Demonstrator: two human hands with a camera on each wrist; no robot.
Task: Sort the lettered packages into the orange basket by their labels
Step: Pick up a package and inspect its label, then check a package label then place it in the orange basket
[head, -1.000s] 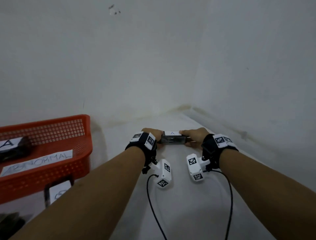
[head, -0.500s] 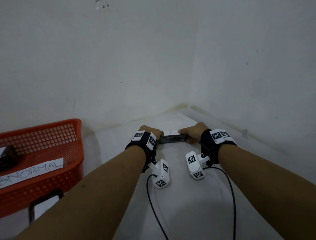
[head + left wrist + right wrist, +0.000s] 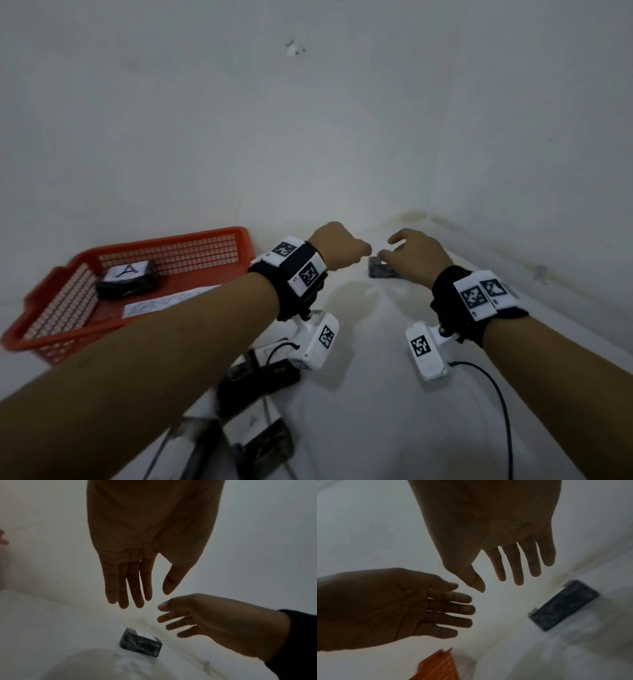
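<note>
A small black package (image 3: 381,271) with a white label lies on the white surface near the corner of the walls; it also shows in both wrist views, package (image 3: 141,644) and package (image 3: 563,604). My left hand (image 3: 342,250) hovers just left of it, fingers straight and empty, left hand (image 3: 135,595). My right hand (image 3: 407,253) hangs over its right end, fingers spread and holding nothing, right hand (image 3: 510,572). The orange basket (image 3: 51,329) stands at the left; inside lies a black package labelled A (image 3: 126,281) and a paper strip (image 3: 164,302).
Several more dark packages with white labels (image 3: 260,435) lie under my left forearm near the front edge. White walls close in behind and on the right. Black cables (image 3: 500,394) trail from the wrist cameras over the surface.
Both hands held the A package between them before; now they have let go and opened, and the package lies on the surface. The view has shifted, bringing the basket further in.
</note>
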